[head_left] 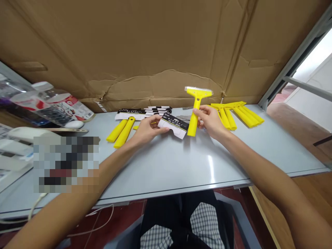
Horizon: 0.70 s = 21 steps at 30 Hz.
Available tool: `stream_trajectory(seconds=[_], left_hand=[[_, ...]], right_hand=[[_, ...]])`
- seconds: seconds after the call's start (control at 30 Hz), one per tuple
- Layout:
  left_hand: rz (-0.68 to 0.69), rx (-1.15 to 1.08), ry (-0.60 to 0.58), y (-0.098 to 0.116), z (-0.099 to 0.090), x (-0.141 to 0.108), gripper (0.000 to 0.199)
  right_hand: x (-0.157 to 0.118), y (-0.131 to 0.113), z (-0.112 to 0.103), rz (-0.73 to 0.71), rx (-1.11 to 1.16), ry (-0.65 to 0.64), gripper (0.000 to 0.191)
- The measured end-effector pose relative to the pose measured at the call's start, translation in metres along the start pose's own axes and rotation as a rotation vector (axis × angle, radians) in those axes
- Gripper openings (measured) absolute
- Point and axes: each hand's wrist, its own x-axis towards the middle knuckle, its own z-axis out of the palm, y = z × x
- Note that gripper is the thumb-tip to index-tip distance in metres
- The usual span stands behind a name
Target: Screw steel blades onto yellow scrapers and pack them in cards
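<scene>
My left hand (pixel 148 129) pinches a folded black-and-white printed card sleeve (pixel 173 125) by its left end, tilted above the table. In my right hand (pixel 210 120) is a yellow scraper (pixel 195 112), upright with its wide blade head at the top and its handle pointing down. The handle's lower part is close to the card's right end; whether they touch I cannot tell. Behind my left hand lie more card sleeves (pixel 129 114), some stacked. Two yellow handles (pixel 125 132) rest left of that hand. Several yellow scrapers (pixel 245 115) lie in a row beyond my right hand.
A cardboard sheet (pixel 155 45) stands along the back of the grey table (pixel 166 173). Plastic bottles (pixel 52 103) and white items crowd the left side, near a blurred-out patch. A white cable (pixel 33 207) hangs at the front left. Metal frame bars (pixel 308 88) rise at right.
</scene>
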Motion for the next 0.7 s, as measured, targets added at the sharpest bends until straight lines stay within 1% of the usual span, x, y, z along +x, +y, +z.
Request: stream_trajectory(seconds=[0.1, 0.2, 0.3, 0.37, 0.43, 0.53, 0.63, 0.7], left_hand=[[0.003, -0.013, -0.105, 0.005, 0.007, -0.007, 0.032], [0.062, 0.002, -0.177, 0.009, 0.011, -0.012, 0.028], [0.078, -0.018, -0.279, 0.008, 0.013, -0.016, 0.033], [0.078, -0.021, -0.325, 0.006, 0.016, -0.019, 0.037], [0.081, -0.002, -0.333, 0.005, 0.019, -0.021, 0.04], [0.085, 0.036, -0.308, 0.005, 0.023, -0.025, 0.041], [0.088, 0.064, -0.282, 0.006, 0.025, -0.027, 0.042], [0.092, 0.059, -0.267, 0.007, 0.025, -0.027, 0.041]], right_hand=[[0.003, -0.002, -0.004, 0.006, 0.01, 0.067, 0.05], [0.005, -0.007, -0.007, 0.024, 0.024, 0.109, 0.055], [0.005, -0.014, -0.01, 0.013, 0.032, 0.153, 0.055], [0.005, -0.016, -0.011, -0.006, 0.035, 0.183, 0.055], [0.005, -0.017, -0.011, -0.01, 0.018, 0.202, 0.053], [0.004, -0.014, -0.008, 0.033, -0.038, 0.205, 0.048], [0.002, -0.009, -0.004, 0.061, -0.069, 0.175, 0.046], [0.0, -0.006, -0.003, 0.047, -0.093, 0.147, 0.049]])
